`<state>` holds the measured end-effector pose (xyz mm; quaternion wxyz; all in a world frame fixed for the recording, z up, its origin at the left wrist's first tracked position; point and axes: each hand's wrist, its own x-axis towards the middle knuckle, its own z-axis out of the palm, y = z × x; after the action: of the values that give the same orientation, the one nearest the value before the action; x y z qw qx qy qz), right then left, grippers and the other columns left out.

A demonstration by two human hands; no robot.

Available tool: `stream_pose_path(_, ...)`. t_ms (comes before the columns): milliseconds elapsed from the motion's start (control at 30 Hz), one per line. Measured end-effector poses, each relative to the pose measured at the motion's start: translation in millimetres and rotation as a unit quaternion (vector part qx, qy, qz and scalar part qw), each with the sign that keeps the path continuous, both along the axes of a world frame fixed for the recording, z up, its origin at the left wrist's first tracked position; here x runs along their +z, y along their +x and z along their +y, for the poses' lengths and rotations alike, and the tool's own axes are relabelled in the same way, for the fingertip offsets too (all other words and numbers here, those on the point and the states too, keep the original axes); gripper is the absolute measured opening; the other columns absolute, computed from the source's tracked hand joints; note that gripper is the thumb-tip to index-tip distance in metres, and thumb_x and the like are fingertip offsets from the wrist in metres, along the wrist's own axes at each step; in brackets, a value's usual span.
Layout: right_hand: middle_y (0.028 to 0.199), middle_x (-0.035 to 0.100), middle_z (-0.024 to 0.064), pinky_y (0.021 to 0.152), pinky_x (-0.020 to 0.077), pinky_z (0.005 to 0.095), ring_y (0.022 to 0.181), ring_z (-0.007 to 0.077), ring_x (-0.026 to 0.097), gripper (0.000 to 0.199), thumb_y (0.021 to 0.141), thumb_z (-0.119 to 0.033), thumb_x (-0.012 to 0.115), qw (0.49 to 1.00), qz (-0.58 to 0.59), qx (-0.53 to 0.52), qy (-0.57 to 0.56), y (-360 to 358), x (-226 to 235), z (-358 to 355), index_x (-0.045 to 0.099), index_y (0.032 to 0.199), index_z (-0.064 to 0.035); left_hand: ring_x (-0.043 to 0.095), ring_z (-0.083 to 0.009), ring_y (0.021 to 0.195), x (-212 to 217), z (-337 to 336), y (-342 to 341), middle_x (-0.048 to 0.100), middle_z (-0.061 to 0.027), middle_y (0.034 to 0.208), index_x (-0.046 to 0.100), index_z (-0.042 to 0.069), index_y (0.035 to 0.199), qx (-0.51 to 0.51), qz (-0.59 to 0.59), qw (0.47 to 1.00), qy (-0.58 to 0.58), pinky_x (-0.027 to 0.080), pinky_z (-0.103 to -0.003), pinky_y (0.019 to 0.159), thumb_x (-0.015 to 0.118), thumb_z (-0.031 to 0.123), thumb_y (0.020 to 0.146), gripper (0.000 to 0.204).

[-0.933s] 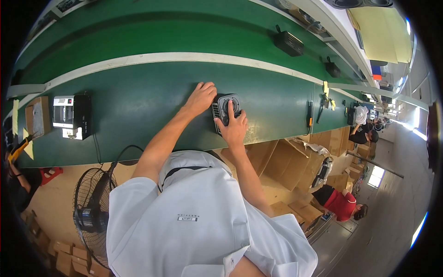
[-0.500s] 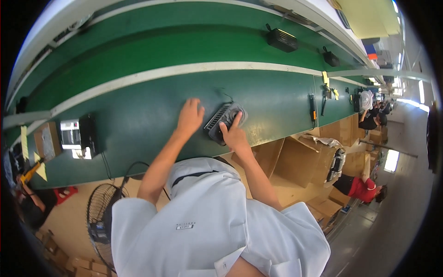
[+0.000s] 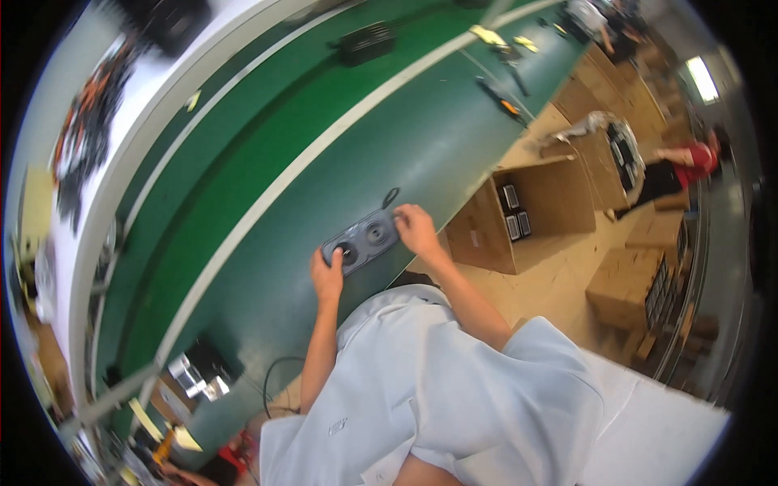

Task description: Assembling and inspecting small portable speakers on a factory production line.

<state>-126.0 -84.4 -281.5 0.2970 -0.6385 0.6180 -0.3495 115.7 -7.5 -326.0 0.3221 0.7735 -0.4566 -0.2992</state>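
Observation:
A dark grey portable speaker with two round drivers lies on the green workbench, face up and slanting up to the right. My left hand grips its left end, thumb over the face beside one driver. At the other end, the bent fingers of my right hand close on the speaker's corner; their tips are partly hidden. A small black strap loop sticks out past the far right corner, close to my right hand.
On the belt beyond the pale rail sits a black boxy unit. An orange-and-black tool lies farther right. Open cardboard boxes stand beside the bench. Lower left is a black-and-silver unit. A person in red is at right.
The view has turned, so the bench now runs diagonally. My left hand, empty before, has taken hold of the speaker's left end. My right hand has shifted to the other end; the speaker now faces up.

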Motion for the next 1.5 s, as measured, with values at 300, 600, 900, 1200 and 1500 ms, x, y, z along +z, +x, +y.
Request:
stream_pose_path(300,0.096,0.065,0.0138,0.077,0.0544,0.0446,0.088,0.0366,0.065,0.018,0.083,-0.006,0.063,0.994,0.08,0.081,0.006,-15,-16,-9,0.071,0.099,-0.0087,0.064,-0.0354,0.104,14,-30,11,0.065,-0.0212,0.117,0.062,-0.003,0.123,-0.032,0.018,0.999,0.023,0.049,-0.042,0.094,0.069,0.035,0.091,0.05)
stream_pose_path(600,0.091,0.062,0.0119,0.072,0.0538,0.0458,0.085,0.0355,0.065,0.008,0.084,-0.011,0.066,0.984,0.103,0.142,-0.022,-32,-18,-7,0.068,0.092,-0.0075,0.064,-0.0269,0.108,23,-33,2,0.066,-0.0181,0.121,0.061,0.0,0.129,-0.012,0.075,0.997,-0.005,0.048,-0.036,0.096,0.069,0.029,0.093,0.047)
stream_pose_path(900,0.097,0.064,0.0102,0.075,0.0533,0.0445,0.087,0.0335,0.065,0.008,0.083,-0.01,0.066,0.994,0.032,0.1,-0.008,-45,-12,-6,0.068,0.09,-0.008,0.062,-0.0209,0.109,35,-34,2,0.064,-0.0117,0.122,0.06,0.005,0.134,-0.035,0.147,0.988,0.015,0.048,-0.033,0.096,0.068,0.022,0.095,0.043)
stream_pose_path(1200,0.093,0.06,0.0104,0.079,0.0515,0.0441,0.093,0.0324,0.062,0.01,0.078,-0.01,0.07,0.988,0.043,0.144,-0.038,-42,-16,-2,0.066,0.087,-0.0076,0.06,-0.0207,0.113,37,-34,1,0.064,-0.011,0.125,0.059,0.002,0.135,-0.032,0.172,0.984,0.023,0.045,-0.032,0.1,0.066,0.025,0.097,0.045)
stream_pose_path(1500,0.092,0.06,0.0096,0.079,0.0495,0.0439,0.094,0.0312,0.06,0.012,0.076,-0.011,0.07,0.963,0.122,0.225,-0.085,-42,-17,-14,0.065,0.087,-0.0085,0.061,-0.0183,0.109,30,-35,3,0.065,-0.0094,0.122,0.058,0.002,0.135,-0.037,0.195,0.98,0.011,0.046,-0.03,0.097,0.065,0.024,0.098,0.044)
